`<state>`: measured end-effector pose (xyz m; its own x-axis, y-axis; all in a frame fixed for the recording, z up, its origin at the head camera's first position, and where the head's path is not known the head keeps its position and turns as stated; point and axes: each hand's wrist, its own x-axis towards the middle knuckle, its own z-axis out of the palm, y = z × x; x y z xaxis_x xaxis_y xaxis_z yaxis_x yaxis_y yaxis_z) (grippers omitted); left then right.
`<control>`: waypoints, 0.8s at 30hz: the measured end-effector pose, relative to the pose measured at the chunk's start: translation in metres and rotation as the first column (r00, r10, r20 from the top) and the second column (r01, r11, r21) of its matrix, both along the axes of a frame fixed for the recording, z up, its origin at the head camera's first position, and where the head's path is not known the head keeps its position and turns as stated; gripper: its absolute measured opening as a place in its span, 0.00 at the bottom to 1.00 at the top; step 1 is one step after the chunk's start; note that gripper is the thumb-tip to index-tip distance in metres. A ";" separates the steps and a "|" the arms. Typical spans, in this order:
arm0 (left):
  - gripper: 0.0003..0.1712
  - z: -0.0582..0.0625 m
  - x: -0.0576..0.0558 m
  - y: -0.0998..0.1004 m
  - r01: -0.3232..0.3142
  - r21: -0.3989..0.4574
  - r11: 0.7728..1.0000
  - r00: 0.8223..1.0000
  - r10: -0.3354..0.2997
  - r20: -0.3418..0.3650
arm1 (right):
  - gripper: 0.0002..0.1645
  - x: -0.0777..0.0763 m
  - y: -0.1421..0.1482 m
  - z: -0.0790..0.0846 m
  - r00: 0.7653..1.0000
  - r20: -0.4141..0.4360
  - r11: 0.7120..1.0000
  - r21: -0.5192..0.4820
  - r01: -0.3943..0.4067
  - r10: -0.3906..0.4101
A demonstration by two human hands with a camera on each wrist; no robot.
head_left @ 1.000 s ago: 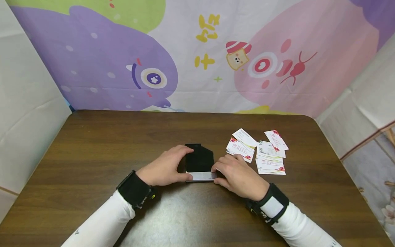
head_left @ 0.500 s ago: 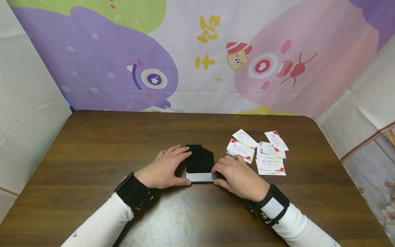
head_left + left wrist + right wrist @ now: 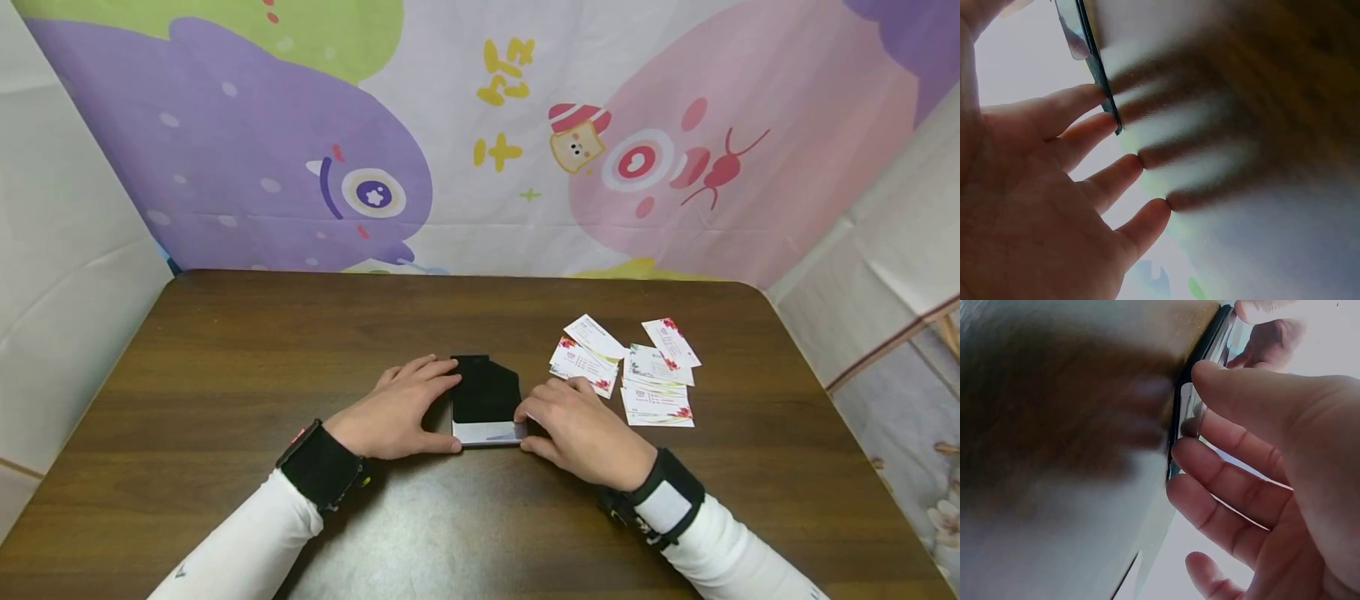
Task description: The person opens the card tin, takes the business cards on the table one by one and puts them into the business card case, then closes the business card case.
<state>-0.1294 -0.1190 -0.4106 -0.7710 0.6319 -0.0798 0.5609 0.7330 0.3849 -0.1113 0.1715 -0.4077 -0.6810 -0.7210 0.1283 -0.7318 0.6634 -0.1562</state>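
A card case [image 3: 486,392], lifted open, lies flat on the table. Its far part is black and its near strip [image 3: 483,432] is shiny silver. Along its left side rests my left hand [image 3: 390,410], fingers spread and fairly straight, the thumb at the near left corner. In the left wrist view two fingertips [image 3: 1109,119] touch the case's dark edge, the others the table. My right hand [image 3: 581,429] holds the case's right side with bent fingers, thumb at the near corner. The right wrist view shows the thumb [image 3: 1210,372] against the rim [image 3: 1179,400]. The fingers partly hide that edge.
Several white cards with red flower prints lie loosely overlapped at the right, in a left group [image 3: 588,358] and a right group [image 3: 660,379]. The wooden table [image 3: 300,325] ends at a printed cloth backdrop [image 3: 495,217].
My left thumb has slid off the silver strip to the near left corner, and the left fingers have straightened and drawn back slightly left. The right hand has stayed in place.
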 end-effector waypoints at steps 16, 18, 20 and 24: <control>0.53 -0.002 0.000 -0.001 0.007 0.007 1.000 1.000 -0.007 -0.017 | 0.21 -0.022 0.029 0.024 0.979 0.014 0.977 -0.070 0.204 -0.203; 0.53 -0.002 0.000 -0.001 0.006 0.007 1.000 1.000 -0.006 -0.019 | 0.22 -0.028 0.036 0.026 0.971 0.011 0.968 -0.082 0.238 -0.238; 0.53 -0.002 0.000 -0.001 0.006 0.008 1.000 1.000 -0.006 -0.018 | 0.22 -0.034 0.044 0.027 0.960 0.007 0.956 -0.088 0.278 -0.279; 0.54 -0.002 -0.001 -0.001 0.006 0.009 1.000 1.000 -0.006 -0.015 | 0.24 -0.047 0.057 0.027 0.932 0.013 0.930 -0.066 0.362 -0.362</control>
